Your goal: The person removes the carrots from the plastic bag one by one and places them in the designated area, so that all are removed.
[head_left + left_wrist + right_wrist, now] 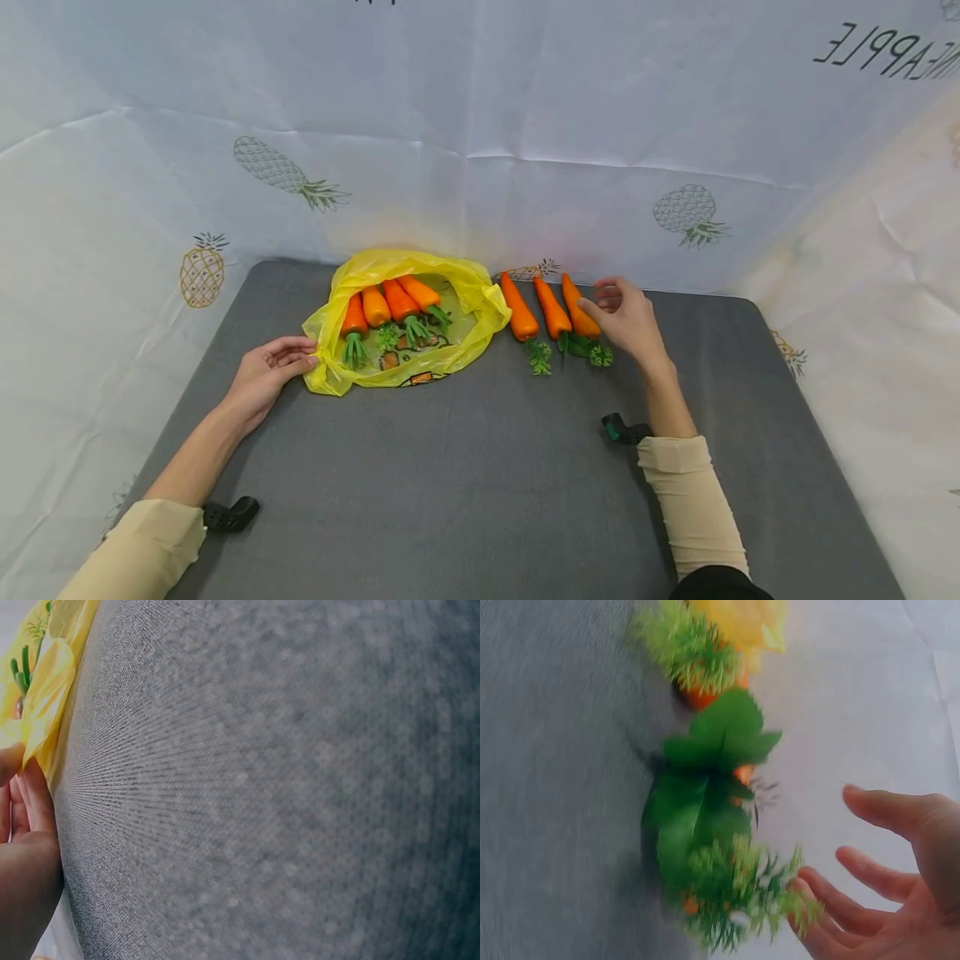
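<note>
A yellow plastic bag (493,307) lies with its mouth spread wide, and several orange carrots (397,298) with green tops are inside it. My left hand (262,377) pinches the left edge of the bag between thumb and fingers; the left wrist view shows the thumb and a finger at the yellow film (46,697). To the right of the bag, three carrots lie side by side: a left one (519,310), a middle one (552,310) and a right one (579,308). My right hand (632,323) is beside the right carrot, its fingers loosely bent and spread apart, holding nothing.
The carrots and bag lie near the back edge of a grey tabletop (450,483). A white cloth (555,108) with pineapple drawings hangs behind the table and along its sides. Each wrist carries a black camera, one left (232,514) and one right (624,429).
</note>
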The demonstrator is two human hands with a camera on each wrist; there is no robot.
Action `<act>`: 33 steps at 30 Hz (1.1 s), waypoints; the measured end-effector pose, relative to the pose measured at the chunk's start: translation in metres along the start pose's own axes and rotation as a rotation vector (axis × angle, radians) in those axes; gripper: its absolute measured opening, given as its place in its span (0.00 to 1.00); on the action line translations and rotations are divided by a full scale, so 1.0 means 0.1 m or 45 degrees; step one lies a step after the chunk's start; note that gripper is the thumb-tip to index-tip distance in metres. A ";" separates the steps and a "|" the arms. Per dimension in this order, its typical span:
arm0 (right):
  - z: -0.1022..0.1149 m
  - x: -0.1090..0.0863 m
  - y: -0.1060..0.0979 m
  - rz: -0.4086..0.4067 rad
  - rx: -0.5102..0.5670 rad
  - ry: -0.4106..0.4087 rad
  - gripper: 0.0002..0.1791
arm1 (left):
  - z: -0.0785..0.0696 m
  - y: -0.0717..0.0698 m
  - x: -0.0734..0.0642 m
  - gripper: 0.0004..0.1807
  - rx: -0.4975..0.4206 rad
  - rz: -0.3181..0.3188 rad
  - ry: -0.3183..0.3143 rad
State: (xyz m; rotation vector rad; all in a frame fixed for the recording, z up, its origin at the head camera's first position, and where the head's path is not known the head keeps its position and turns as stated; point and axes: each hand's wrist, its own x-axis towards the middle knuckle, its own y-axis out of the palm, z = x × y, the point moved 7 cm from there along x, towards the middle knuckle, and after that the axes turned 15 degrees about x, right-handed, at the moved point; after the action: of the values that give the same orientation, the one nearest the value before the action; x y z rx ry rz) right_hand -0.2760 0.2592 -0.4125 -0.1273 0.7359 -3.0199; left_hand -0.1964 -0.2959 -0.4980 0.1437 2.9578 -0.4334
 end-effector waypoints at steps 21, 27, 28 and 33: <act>0.57 0.07 0.63 0.102 0.203 -0.231 0.25 | -0.02 0.00 0.00 0.18 0.048 -0.013 -0.017; 0.70 0.09 0.88 0.174 0.228 -0.258 0.25 | -0.03 0.00 0.00 0.18 0.050 -0.013 -0.011; 0.72 0.09 0.91 0.186 0.234 -0.258 0.25 | -0.03 0.00 0.00 0.18 0.054 -0.014 -0.014; 0.76 0.14 1.08 0.227 0.243 -0.254 0.25 | -0.02 0.00 -0.01 0.18 0.078 -0.020 -0.025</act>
State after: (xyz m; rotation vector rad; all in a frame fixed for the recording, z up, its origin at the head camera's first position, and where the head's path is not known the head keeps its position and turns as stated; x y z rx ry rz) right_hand -0.2825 0.1281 -0.3942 -0.3322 0.4161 -2.8342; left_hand -0.1960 -0.2953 -0.4963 0.1221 2.9296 -0.5244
